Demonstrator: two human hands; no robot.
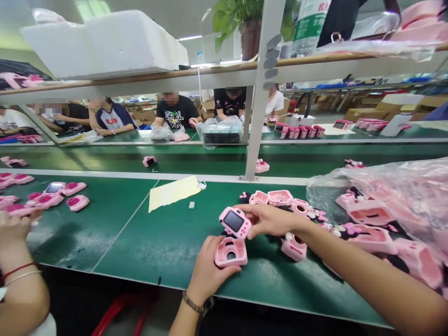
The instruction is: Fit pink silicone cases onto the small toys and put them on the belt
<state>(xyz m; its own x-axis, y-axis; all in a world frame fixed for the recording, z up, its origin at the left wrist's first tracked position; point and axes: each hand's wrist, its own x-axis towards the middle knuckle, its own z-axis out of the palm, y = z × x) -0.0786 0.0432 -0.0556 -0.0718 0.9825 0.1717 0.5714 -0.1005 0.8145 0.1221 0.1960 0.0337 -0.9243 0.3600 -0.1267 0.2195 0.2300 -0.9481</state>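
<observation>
Near the table's front edge, my left hand (210, 268) is closed round a pink silicone camera case (238, 258), whose hollow side and round lens hole face up. Just above it, my right hand (268, 219) grips a pink toy camera (240, 228) by its right side. The camera's dark screen and small pink buttons face me. Its lower edge is close to the case's upper rim; whether they touch I cannot tell. Behind my right hand lie several more pink cases (280, 197) with black and pink mouse-ear trim.
A clear plastic bag (416, 196) spills pink cases on the right. Yellow paper (173, 193) and a small pale block (192, 205) lie ahead. Pink cameras (77, 202) and a co-worker's hand (16, 231) are on the left. A white post (259, 93) stands ahead; people sit across the line.
</observation>
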